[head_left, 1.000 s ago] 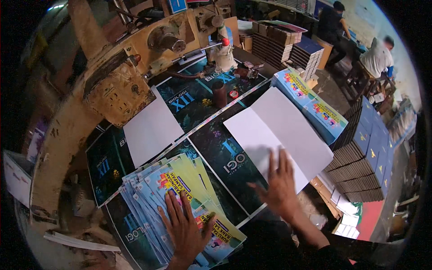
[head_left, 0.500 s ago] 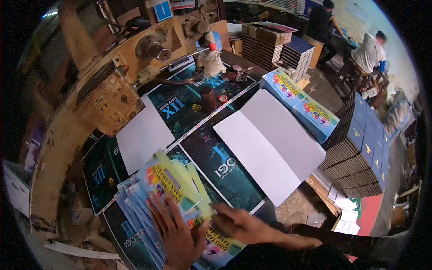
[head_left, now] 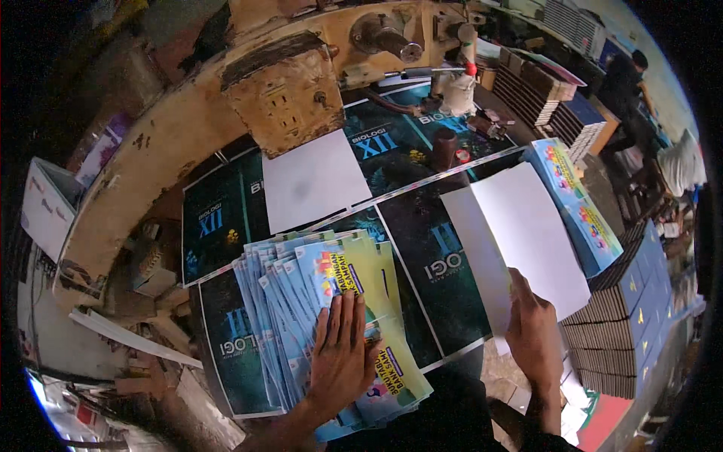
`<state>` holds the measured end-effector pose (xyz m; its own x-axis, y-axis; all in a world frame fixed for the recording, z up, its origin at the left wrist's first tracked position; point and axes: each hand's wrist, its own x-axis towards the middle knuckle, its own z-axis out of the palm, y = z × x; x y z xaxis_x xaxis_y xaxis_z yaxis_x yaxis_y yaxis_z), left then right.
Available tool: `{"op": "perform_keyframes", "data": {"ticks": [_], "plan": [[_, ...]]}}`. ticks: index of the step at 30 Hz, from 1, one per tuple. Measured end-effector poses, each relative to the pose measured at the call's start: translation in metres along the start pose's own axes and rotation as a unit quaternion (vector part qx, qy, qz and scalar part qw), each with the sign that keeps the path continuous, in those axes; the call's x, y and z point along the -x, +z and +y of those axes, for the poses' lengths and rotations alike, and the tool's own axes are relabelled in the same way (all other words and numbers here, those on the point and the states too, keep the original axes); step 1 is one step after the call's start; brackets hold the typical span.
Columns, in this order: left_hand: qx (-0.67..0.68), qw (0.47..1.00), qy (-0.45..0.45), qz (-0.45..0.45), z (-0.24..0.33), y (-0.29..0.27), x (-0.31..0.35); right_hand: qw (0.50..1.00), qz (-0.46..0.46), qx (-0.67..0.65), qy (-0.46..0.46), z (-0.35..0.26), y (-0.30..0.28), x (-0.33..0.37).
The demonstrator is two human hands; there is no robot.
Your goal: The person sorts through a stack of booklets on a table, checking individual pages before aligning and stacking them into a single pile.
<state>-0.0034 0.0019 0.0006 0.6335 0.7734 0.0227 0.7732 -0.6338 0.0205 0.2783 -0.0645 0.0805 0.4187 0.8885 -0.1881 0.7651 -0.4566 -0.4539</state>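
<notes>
My left hand (head_left: 340, 355) lies flat, fingers stretched out, on a fanned pile of blue and yellow printed booklet covers (head_left: 290, 320) at the near middle of the table. To the right, my right hand (head_left: 533, 331) pinches the near left edge of a large white paper sheet (head_left: 531, 241). A narrow strip along the sheet's left side stands up, tilted, with a greenish edge by my thumb. Most of the right fingers are hidden under the paper. A second white sheet (head_left: 316, 184) rests farther back, beneath the worn machine head (head_left: 282, 94).
Dark printed sheets (head_left: 410, 279) cover the table. A stack of finished booklets (head_left: 576, 207) stands at the right, beside tall piles of blue books (head_left: 633, 309). A brown cylinder (head_left: 444, 147) and small red-rimmed lid stand near the machine. A person (head_left: 625, 87) works at the far right.
My right hand has left the covers and moved right to the white sheet's edge, lifting it. My left hand stays on the pile. The view has turned left.
</notes>
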Motion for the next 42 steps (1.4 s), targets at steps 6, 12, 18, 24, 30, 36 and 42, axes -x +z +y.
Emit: {"op": "perform_keyframes", "data": {"ticks": [6, 12, 18, 24, 30, 36, 42], "plan": [[0.282, 0.947, -0.05, 0.143, 0.013, -0.049, -0.012, 0.804, -0.166, -0.545, -0.171, -0.015, 0.062, 0.026], [0.002, 0.999, -0.031, -0.041, 0.004, -0.009, -0.003, 0.953, 0.079, -0.169, -0.24, -0.019, 0.09, 0.009], [-0.005, 0.998, -0.055, -0.011, 0.008, -0.006, -0.009, 0.978, 0.153, 0.108, -0.094, 0.038, 0.048, -0.03], [0.131, 0.991, -0.021, -0.013, -0.001, -0.015, -0.006, 0.993, 0.035, -0.111, -0.026, -0.006, -0.005, 0.006], [0.144, 0.987, -0.048, 0.058, 0.02, -0.058, -0.016, 0.876, -0.151, -0.4, -0.223, -0.026, 0.079, 0.019], [-0.006, 0.998, -0.059, -0.022, -0.002, -0.007, -0.004, 0.966, 0.209, -0.023, -0.147, 0.003, 0.07, -0.023], [-0.022, 0.998, -0.052, -0.001, 0.007, -0.004, -0.006, 0.998, 0.025, -0.015, -0.051, 0.05, 0.036, -0.026]]}}
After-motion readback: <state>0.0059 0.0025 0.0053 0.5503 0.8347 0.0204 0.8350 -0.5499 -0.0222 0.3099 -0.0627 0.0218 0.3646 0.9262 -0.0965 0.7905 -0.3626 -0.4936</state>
